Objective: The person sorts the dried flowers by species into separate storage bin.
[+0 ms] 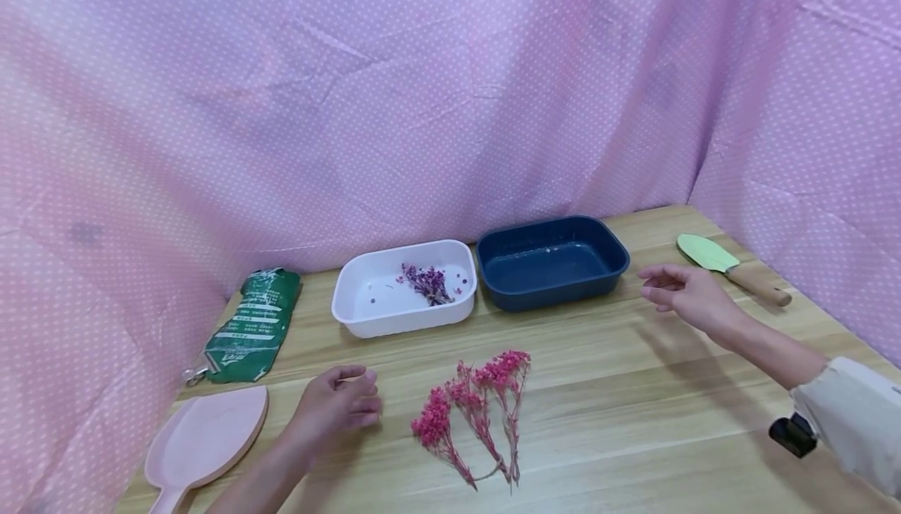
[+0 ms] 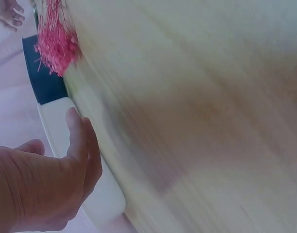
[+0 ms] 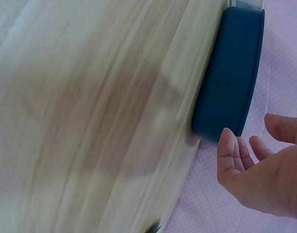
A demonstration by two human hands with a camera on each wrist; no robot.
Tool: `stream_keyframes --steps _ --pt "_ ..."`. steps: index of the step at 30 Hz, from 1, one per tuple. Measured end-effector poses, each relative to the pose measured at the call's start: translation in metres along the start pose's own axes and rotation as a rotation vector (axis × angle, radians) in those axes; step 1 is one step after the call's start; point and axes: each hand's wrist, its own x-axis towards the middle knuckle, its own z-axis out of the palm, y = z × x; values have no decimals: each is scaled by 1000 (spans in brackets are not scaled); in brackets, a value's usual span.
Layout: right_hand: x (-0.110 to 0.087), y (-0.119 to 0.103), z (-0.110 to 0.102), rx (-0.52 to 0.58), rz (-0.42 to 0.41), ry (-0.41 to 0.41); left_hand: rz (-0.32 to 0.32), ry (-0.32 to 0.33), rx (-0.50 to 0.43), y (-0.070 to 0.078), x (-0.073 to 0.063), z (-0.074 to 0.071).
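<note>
My left hand (image 1: 339, 403) hovers over the table's left part with loosely bent fingers and nothing in them. To its right lie three sprigs of pink dried flowers (image 1: 486, 393). My right hand (image 1: 686, 292), also holding nothing, is raised just right of the dark blue tub (image 1: 552, 292), apart from it. Beside that tub stands a white tub (image 1: 401, 326) with a purple dried flower bunch (image 1: 429, 283) in it. In the right wrist view the fingers of my right hand (image 3: 260, 165) appear relaxed near the blue tub's end.
A green packet (image 1: 256, 326) and a pink paddle-shaped board (image 1: 207, 436) lie along the left edge. At the right edge is a trowel (image 1: 732, 264) with a light green blade and wooden handle. Pink dotted cloth (image 1: 450, 107) hangs behind the wooden table (image 1: 619, 420).
</note>
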Motion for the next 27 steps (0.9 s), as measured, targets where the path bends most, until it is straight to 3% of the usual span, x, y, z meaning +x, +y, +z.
stream_keyframes --steps 8,16,23,27 --pt "12 7 -2 -62 -84 80 -40 -126 27 -1 -12 3" --pt "38 7 -9 -60 -42 70 -114 -341 97 -9 -27 5" --pt "61 4 -5 -6 -8 -37 -176 -386 92 -14 -37 14" --pt "67 5 2 5 1 -56 -194 -390 81 -16 -40 17"
